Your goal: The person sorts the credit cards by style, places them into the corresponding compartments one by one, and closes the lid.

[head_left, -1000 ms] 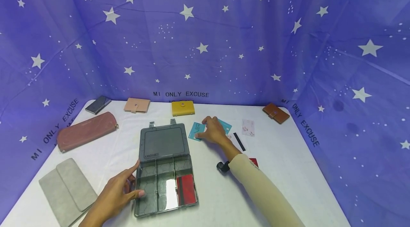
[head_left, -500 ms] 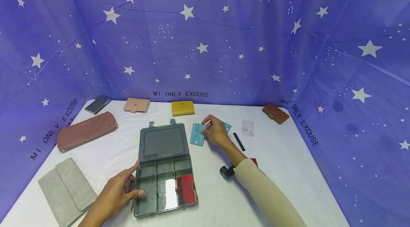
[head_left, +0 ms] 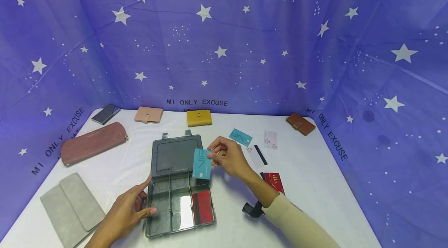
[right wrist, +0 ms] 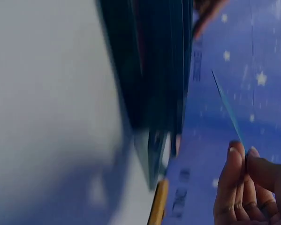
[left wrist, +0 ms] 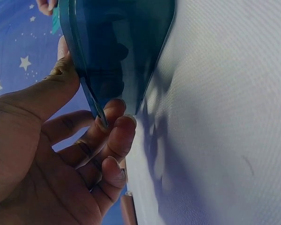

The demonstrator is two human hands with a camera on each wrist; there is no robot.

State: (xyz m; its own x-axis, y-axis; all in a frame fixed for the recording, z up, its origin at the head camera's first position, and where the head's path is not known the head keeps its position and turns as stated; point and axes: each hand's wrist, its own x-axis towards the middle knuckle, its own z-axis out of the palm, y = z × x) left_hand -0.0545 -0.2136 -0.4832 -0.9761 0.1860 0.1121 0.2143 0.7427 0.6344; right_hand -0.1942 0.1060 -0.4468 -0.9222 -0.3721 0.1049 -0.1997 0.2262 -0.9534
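A teal VIP card (head_left: pixel 201 166) is pinched between the thumb and fingers of my right hand (head_left: pixel 229 156), raised over the right side of the dark transparent divided box (head_left: pixel 159 205). In the right wrist view the card (right wrist: pixel 230 112) shows nearly edge-on. The box lies with its lid (head_left: pixel 178 154) folded back. My left hand (head_left: pixel 126 211) holds the box's left wall, thumb over the rim and fingers outside. A red card (head_left: pixel 206 207) with a dark stripe lies in the front right compartment. Beside it, a bright white patch shows; I cannot tell what it is.
Right of the box lie another teal card (head_left: pixel 240 137), a pale card (head_left: pixel 271 140), a black-striped white card (head_left: pixel 259 156) and a red card (head_left: pixel 274 182). Wallets line the back, including a yellow one (head_left: pixel 199 118). A grey pouch (head_left: pixel 73 207) and pink wallet (head_left: pixel 94 143) lie left.
My right hand has lifted the teal card off the table and carried it left and nearer, over the box. The other teal card and the red card are uncovered. My left hand stays put.
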